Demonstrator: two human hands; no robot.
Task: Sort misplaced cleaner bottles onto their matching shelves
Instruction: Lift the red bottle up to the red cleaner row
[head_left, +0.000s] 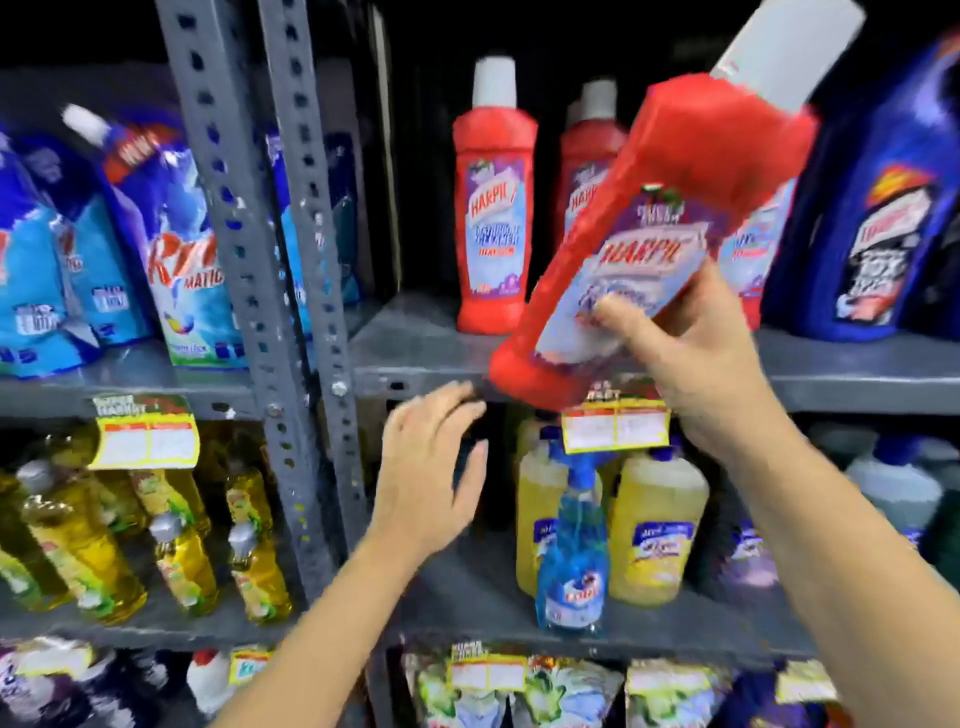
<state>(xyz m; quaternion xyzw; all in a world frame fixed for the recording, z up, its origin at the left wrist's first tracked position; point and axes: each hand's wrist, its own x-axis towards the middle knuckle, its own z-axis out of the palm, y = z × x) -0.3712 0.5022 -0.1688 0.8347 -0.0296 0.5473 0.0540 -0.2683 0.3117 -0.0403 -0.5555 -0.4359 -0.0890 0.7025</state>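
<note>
1. Right hand (711, 364) wraps the lower body of the red plastic cleaner bottle with a grey cap (649, 249), thumb across the label, tilted in front of the upper grey metal shelf (415, 343).
2. Rigid plastic, probably full and weighty; the glossy label could slip, so a low, wrapped hold on the body looks sound.
3. Matching upright red bottles (493, 208) stand just behind it.
4. Left hand (431, 467) is empty, fingers loosely spread below the shelf edge.
</note>
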